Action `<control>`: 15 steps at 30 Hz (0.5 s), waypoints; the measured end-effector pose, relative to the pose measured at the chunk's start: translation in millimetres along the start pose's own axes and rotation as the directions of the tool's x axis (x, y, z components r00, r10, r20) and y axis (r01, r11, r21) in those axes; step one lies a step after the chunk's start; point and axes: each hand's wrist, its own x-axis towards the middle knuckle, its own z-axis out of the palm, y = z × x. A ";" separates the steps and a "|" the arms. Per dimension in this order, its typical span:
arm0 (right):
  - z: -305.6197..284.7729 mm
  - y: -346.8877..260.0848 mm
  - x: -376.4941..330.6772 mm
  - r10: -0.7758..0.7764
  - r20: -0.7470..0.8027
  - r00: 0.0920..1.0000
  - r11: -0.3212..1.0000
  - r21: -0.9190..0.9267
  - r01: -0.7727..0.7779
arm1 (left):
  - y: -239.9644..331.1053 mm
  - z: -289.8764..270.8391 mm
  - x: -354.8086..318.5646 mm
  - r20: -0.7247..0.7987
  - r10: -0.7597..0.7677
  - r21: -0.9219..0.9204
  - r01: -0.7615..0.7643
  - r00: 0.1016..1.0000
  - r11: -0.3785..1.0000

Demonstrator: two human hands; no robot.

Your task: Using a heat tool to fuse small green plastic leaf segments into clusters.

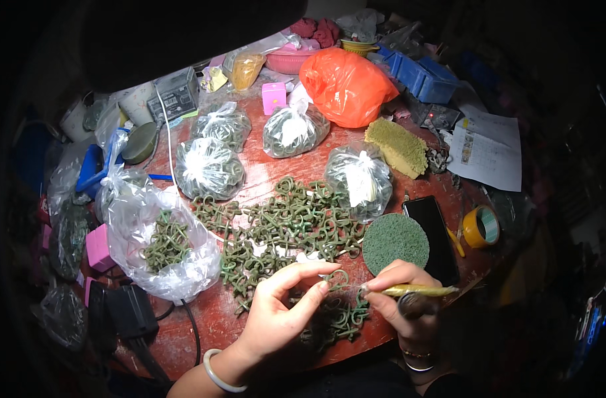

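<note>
My left hand [286,305], a pale bangle at its wrist, pinches a small green ring-shaped piece [339,278] between thumb and fingertips. Close beside it on the right, my right hand [402,305] grips a yellowish pen-like tool [416,290] lying across the fingers; its tip points toward the ring piece. I cannot tell whether they touch. A dark round thing [419,306] shows by the right palm, too shadowed to name. Behind both hands spreads a heap of similar green ring pieces [283,222]. A round green textured pad [396,245] lies just beyond my right hand.
An open plastic bag [164,249] with ring pieces sits left; tied bags [210,169] stand behind the heap. At right are a black phone-like slab [435,232], yellow tape roll [481,227], yellow sponge [397,147] and paper sheet [486,151]. A red bag [346,86] lies at the back.
</note>
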 end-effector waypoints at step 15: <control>2.7 3.0 4.5 0.072 0.005 0.997 0.995 -0.063 -0.071 | -7.4 3.8 -0.4 -0.093 0.292 0.330 -0.247 0.952 0.911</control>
